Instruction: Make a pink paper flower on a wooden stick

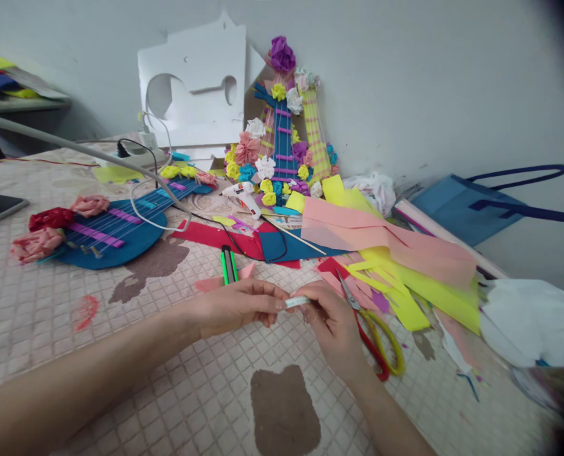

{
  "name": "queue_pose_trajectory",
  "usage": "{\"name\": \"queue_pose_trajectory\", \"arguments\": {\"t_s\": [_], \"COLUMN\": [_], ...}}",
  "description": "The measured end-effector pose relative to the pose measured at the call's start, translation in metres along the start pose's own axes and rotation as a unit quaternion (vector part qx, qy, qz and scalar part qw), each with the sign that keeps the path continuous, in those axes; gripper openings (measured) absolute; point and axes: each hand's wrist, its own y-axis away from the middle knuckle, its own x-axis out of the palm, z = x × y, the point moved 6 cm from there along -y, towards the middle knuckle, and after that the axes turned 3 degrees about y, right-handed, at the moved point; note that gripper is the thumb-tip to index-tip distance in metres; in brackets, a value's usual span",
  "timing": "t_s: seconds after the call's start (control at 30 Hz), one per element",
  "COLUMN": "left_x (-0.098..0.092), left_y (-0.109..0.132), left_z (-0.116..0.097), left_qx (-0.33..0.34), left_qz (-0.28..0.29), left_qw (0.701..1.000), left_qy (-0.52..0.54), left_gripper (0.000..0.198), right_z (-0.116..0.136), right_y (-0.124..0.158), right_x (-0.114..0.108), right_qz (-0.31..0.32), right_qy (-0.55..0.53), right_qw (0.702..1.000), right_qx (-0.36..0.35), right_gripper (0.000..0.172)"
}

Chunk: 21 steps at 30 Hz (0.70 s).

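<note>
My left hand (248, 307) and my right hand (327, 320) meet over the near part of the table. Between their fingertips they pinch a small pale, whitish strip (297, 302), one end in each hand. Its exact kind is too small to make out. Just beyond my left hand lies a green and black utility knife (229, 265), beside pink scraps. Scissors (379, 342) with red and yellow handles rest to the right of my right hand, blades partly open.
A blue paper guitar (120, 234) with paper flowers lies at left. Decorated guitars (284, 142) lean on the wall near white foam board (206, 69). A glue gun (244, 197) sits mid-table with its cord. Pink crepe paper (348, 228) and yellow strips (408, 297) spread at right.
</note>
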Motion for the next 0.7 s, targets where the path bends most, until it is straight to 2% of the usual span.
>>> {"name": "queue_pose_trajectory", "arguments": {"t_s": [0.27,0.4,0.57,0.7], "left_x": [-0.002,-0.003,0.0,0.0], "left_y": [0.0,0.0,0.0,-0.001], "left_z": [0.0,-0.001,-0.001,0.002], "left_qx": [0.0,0.008,0.013,0.023], "left_qz": [-0.033,-0.044,0.018,0.06], "left_qw": [0.995,0.997,1.0,0.998], "left_qy": [-0.092,-0.058,-0.01,-0.002], "left_gripper": [0.02,0.02,0.027,0.026], "right_z": [0.005,-0.001,-0.017,-0.019], "right_y": [0.002,0.003,0.003,0.003], "right_x": [0.007,0.006,0.006,0.008], "right_qz": [0.027,0.005,-0.01,0.011], "right_qy": [0.056,0.023,-0.114,-0.153], "right_qw": [0.997,1.0,0.987,0.98], "right_qx": [-0.04,-0.001,0.112,0.127], "right_gripper": [0.015,0.011,0.008,0.013]}}
